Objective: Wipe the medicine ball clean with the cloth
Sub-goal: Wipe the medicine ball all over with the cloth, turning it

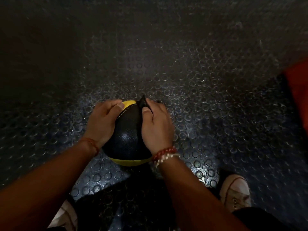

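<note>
The ball (pixel 127 137), black with yellow caps, rests on the studded rubber floor (pixel 191 77) between the two hands, its yellow ends pointing away from the person and back toward them. The left hand (pixel 103 120) lies spread against the ball's left side, fingers curved over it. The right hand (pixel 157 124) presses on the right side, closed around a dark cloth (pixel 143 104) whose corner sticks up past the thumb. A pale shoe (pixel 235 192) stands at lower right.

Medicine ball (pixel 128 139) pebbled, glossy black rubber; floor (pixel 200 80) rubbery, coin-studded, dull sheen; cloth (pixel 143 104) dark, matt.
</note>
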